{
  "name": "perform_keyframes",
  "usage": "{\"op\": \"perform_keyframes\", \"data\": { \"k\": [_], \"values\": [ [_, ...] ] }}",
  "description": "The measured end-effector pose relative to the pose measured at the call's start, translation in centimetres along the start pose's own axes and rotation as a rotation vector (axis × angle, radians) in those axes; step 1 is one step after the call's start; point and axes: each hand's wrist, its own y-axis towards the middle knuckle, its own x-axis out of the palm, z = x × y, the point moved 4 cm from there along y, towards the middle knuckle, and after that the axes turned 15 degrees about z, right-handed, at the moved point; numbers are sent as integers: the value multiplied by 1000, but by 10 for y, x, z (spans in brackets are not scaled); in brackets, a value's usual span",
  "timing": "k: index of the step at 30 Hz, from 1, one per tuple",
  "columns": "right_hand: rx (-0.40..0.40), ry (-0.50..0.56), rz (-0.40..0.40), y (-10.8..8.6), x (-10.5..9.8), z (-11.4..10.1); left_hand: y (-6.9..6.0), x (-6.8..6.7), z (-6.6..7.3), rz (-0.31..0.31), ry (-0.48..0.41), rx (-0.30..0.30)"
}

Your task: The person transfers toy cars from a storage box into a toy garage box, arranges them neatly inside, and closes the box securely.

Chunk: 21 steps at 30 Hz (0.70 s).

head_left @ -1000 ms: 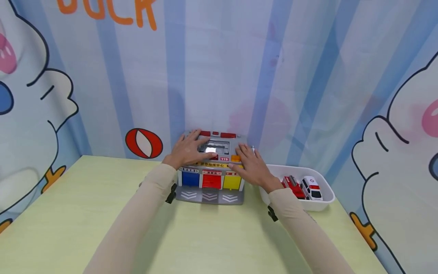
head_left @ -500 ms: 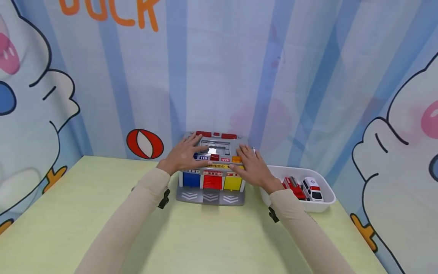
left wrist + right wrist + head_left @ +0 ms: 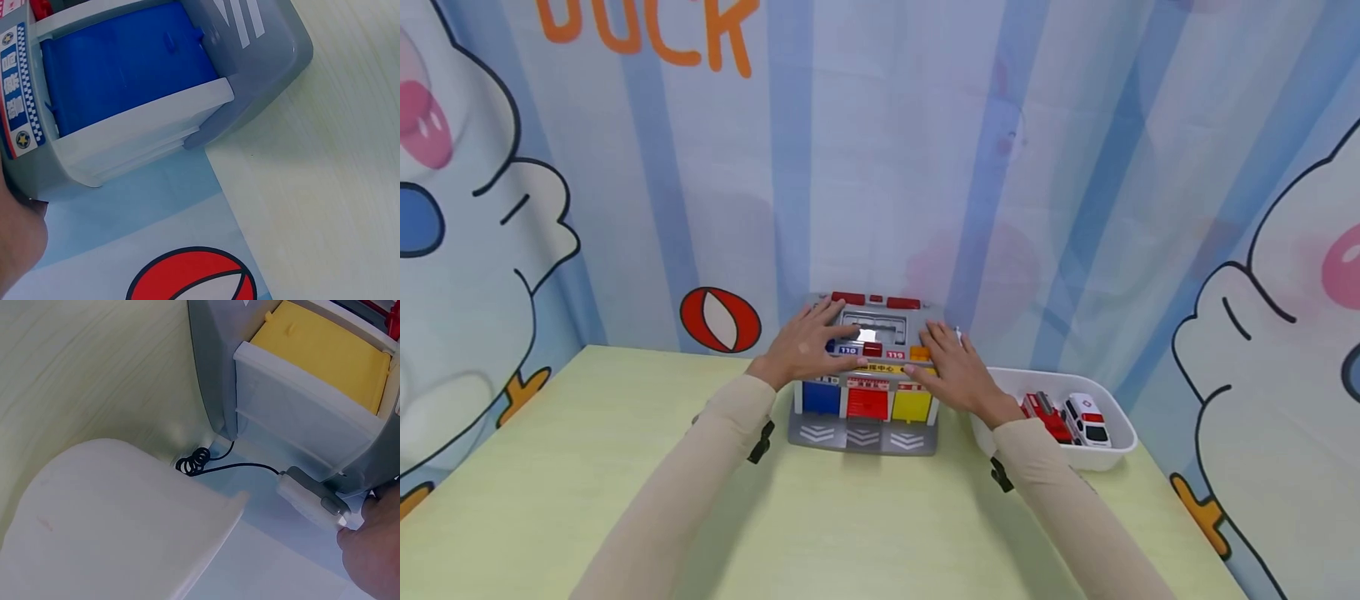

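Observation:
A grey toy rescue station (image 3: pixel 883 386) stands at the back of the table, with blue (image 3: pixel 131 69), red (image 3: pixel 868 405) and yellow (image 3: pixel 325 353) shutter doors, all down. My left hand (image 3: pixel 805 346) rests over its top left side, fingers spread, thumb by the front roof edge. On the top right side lies my right hand (image 3: pixel 958 371), fingers extended beside an orange button (image 3: pixel 920 353). In the right wrist view, a small grey-and-white handset (image 3: pixel 312 500) on a coiled black cord (image 3: pixel 195 461) hangs at the station's side, close to that hand. Most fingers are out of both wrist views.
To the right, a white plastic bin (image 3: pixel 1112 457) holds a red toy fire truck (image 3: pixel 1047 417) and a white toy ambulance (image 3: pixel 1086 419). Behind the pale yellow table (image 3: pixel 865 533) hangs a striped blue curtain (image 3: pixel 880 167) with cartoon prints, close to the station's back.
My left hand has slid slightly left and its thumb has dropped toward the front edge, uncovering the 110 label. The right hand stays in place. The head view has tilted a little.

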Motion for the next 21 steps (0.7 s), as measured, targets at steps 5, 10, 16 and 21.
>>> {"op": "perform_keyframes", "data": {
  "k": [5, 10, 16, 21],
  "values": [
    [5, 10, -4, 0, -1, 0, -1, 1, -1, 12, -7, -11],
    [18, 16, -23, -1, -1, 2, -1, 3, -1, 28, -14, -10],
    [21, 38, -35, 0, -4, 3, 0, 5, -2, 42, -15, -13],
    [22, 60, -49, 1, -6, 2, -1, 4, -3, 40, -22, -22]
  ]
}}
